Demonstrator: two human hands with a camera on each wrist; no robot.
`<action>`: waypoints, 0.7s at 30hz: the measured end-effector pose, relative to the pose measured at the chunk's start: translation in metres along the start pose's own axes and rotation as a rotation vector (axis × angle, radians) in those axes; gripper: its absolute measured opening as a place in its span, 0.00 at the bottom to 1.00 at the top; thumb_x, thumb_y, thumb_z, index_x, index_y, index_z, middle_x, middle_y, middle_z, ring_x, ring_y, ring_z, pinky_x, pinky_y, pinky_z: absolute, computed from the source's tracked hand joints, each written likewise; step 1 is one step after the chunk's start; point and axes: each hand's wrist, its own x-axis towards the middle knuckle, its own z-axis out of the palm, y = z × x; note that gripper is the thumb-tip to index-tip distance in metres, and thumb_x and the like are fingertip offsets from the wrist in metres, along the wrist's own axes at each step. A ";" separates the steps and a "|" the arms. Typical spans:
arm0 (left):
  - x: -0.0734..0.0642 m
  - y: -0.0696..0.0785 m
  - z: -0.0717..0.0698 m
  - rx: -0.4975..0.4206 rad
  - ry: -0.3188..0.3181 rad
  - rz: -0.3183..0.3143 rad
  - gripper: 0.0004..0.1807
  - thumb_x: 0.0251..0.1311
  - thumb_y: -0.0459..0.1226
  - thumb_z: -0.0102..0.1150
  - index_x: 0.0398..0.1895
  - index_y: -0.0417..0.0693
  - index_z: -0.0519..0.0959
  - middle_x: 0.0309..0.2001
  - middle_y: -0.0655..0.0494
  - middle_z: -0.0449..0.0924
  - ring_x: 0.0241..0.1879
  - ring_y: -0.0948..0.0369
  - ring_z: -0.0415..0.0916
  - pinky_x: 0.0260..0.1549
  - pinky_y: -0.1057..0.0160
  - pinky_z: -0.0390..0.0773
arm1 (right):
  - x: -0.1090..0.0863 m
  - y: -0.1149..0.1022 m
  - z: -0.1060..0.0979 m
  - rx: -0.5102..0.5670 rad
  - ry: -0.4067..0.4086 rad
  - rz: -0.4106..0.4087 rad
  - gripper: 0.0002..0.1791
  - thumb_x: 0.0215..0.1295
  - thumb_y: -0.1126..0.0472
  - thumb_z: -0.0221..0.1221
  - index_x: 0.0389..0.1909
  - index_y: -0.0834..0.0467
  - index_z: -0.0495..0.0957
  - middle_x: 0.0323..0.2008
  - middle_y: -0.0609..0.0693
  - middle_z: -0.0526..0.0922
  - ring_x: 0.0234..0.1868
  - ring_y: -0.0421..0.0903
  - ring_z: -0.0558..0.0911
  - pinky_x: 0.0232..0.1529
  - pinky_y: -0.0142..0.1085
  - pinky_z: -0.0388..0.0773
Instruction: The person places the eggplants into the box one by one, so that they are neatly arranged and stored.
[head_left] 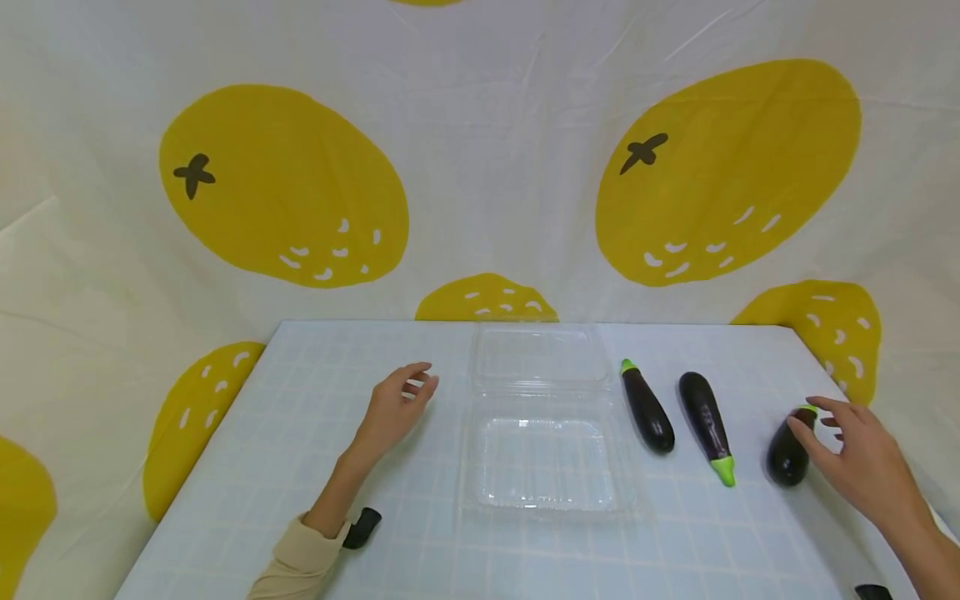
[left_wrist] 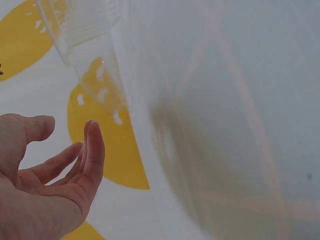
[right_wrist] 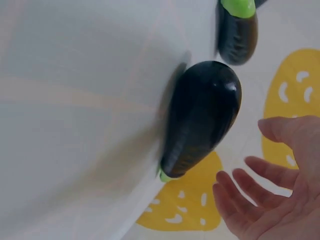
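Hovering by rightmost eggplant [head_left: 787, 460], right grip [head_left: 862, 458] wide, left grip [head_left: 393, 410] loosely parted near clear container [head_left: 549, 465]

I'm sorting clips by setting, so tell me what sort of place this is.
Probably a staged tabletop set: a creased, yellow-printed backdrop right behind the table, with a clear container and eggplants laid out on it.

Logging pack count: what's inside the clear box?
In the clear box, only the checked tabletop shows through; the three eggplants lie to its right. It lies open; nothing covers its inside.
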 end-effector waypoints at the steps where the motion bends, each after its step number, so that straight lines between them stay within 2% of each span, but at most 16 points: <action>1: 0.000 0.001 0.002 -0.005 -0.006 -0.007 0.21 0.72 0.40 0.63 0.63 0.38 0.79 0.48 0.47 0.84 0.44 0.52 0.83 0.44 0.56 0.86 | -0.001 0.001 0.001 0.004 0.008 -0.009 0.31 0.69 0.54 0.65 0.59 0.75 0.69 0.50 0.78 0.68 0.40 0.72 0.73 0.39 0.66 0.76; 5: -0.001 0.003 0.007 -0.052 -0.036 -0.044 0.22 0.72 0.41 0.63 0.63 0.37 0.79 0.48 0.47 0.84 0.41 0.53 0.84 0.37 0.63 0.87 | -0.003 0.003 0.002 0.008 0.003 -0.003 0.33 0.69 0.49 0.66 0.57 0.74 0.71 0.48 0.77 0.68 0.38 0.71 0.75 0.36 0.64 0.77; 8: -0.002 0.005 0.011 -0.090 -0.061 -0.068 0.22 0.72 0.40 0.63 0.63 0.36 0.79 0.47 0.47 0.84 0.38 0.53 0.85 0.34 0.66 0.86 | -0.005 0.001 0.002 -0.008 -0.035 0.054 0.36 0.69 0.45 0.65 0.57 0.75 0.70 0.49 0.78 0.66 0.39 0.72 0.75 0.36 0.64 0.79; 15: -0.004 0.007 0.018 -0.178 -0.127 -0.081 0.22 0.71 0.39 0.64 0.62 0.35 0.79 0.45 0.48 0.84 0.36 0.52 0.85 0.35 0.61 0.87 | -0.010 -0.002 0.005 -0.020 -0.125 0.167 0.47 0.70 0.38 0.62 0.62 0.80 0.64 0.54 0.81 0.61 0.47 0.75 0.73 0.43 0.66 0.77; 21: -0.006 0.006 0.024 -0.235 -0.181 -0.089 0.24 0.70 0.40 0.65 0.63 0.34 0.78 0.45 0.48 0.84 0.35 0.52 0.85 0.36 0.59 0.88 | -0.013 0.000 0.008 -0.016 -0.189 0.214 0.53 0.69 0.34 0.59 0.65 0.82 0.60 0.51 0.82 0.62 0.46 0.73 0.75 0.46 0.68 0.75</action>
